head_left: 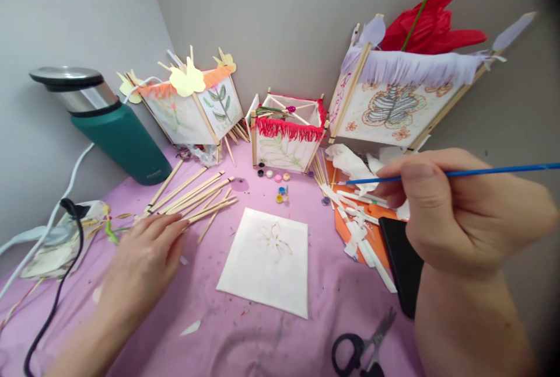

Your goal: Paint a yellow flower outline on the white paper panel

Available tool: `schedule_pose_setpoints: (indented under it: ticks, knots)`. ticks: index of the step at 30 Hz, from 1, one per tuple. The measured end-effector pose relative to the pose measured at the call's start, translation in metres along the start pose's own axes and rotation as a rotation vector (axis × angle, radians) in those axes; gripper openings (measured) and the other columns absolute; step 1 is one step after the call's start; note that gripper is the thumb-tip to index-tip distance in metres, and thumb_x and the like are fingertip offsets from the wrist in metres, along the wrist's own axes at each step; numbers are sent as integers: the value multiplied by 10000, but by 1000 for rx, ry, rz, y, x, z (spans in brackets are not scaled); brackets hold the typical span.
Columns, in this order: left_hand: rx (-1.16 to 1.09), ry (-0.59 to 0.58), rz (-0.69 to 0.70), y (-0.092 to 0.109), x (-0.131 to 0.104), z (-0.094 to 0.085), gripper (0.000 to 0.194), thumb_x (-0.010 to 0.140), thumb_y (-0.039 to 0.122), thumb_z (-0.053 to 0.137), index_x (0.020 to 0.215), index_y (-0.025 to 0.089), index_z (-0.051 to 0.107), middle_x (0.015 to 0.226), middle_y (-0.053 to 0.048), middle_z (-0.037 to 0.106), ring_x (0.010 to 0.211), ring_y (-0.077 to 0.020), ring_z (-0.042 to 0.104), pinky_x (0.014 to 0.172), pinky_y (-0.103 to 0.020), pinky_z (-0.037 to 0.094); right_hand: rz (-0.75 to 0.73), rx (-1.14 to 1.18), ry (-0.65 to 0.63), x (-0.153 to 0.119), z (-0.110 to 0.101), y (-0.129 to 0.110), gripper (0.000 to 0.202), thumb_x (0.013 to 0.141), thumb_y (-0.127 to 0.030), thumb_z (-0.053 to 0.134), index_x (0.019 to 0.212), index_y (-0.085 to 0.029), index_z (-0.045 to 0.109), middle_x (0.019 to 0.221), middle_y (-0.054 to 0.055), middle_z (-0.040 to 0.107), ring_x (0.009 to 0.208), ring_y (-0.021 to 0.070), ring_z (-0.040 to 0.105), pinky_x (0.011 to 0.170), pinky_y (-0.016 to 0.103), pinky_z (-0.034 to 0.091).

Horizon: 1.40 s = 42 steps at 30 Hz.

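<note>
Raised at the right, my right hand [464, 208] pinches a thin blue paintbrush [476, 172], its tip pointing left. My left hand [149, 254] rests palm down at the left, fingers loosely spread beside a bundle of wooden sticks [196, 193] and touching or nearly touching their near ends. Between the hands lies a white sheet [262, 283] with a faint flower outline in yellow and brown. Small paint pots stand behind it, among them a yellow one [279, 198] and a pink one [278, 178].
Three decorated paper lanterns [286, 152] stand along the wall. A teal bottle [126, 138] and cables are at the left. Scissors [365, 348] lie near the front edge. At the right are a black phone [400, 266], paper strips [359, 237] and an orange sheet [343, 228].
</note>
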State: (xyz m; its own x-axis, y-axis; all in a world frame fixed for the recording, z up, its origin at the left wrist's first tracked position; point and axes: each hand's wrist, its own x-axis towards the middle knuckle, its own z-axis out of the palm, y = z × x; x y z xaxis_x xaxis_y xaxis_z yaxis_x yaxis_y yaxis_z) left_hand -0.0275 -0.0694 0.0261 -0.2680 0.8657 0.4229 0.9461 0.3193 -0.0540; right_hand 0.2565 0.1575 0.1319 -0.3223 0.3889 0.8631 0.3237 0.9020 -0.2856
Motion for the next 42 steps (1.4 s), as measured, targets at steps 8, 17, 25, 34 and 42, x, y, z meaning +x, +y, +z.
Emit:
schedule_pose_setpoints:
  ticks: [8,17,25,34,42]
  knots:
    - [-332,-193,187,67,39,6,256,883,188,434,1052,195,626,1121,-64,625,982,-209,576,857,-370,479,333,451,-276,-11,47,-7,303,912,-340,465,728,-177,642,698,-5,645,428,49,514,412,203,406]
    - [-305,-272,175,88,88,31,301,842,87,418,1040,149,635,1041,-95,647,956,-245,594,811,-383,487,659,473,-294,-49,82,6,304,905,-422,440,894,-167,604,763,22,657,480,72,522,521,231,423]
    - [-607,-341,196,99,151,76,640,682,-10,499,1294,167,454,1275,-90,553,1130,-219,509,948,-332,416,806,556,-64,-76,101,22,322,903,-428,434,905,-152,601,723,32,644,507,83,527,499,217,395]
    - [-538,-283,317,100,161,102,512,734,116,567,1239,178,506,1087,-99,620,983,-227,558,844,-340,448,811,612,-47,-78,96,27,313,904,-421,441,901,-155,606,683,19,629,504,83,517,512,223,400]
    - [-535,-216,127,88,136,88,221,798,122,531,1003,161,606,962,-77,603,899,-195,585,790,-310,455,758,657,-48,-84,96,24,281,919,-388,427,890,-166,597,709,17,637,488,76,516,499,224,392]
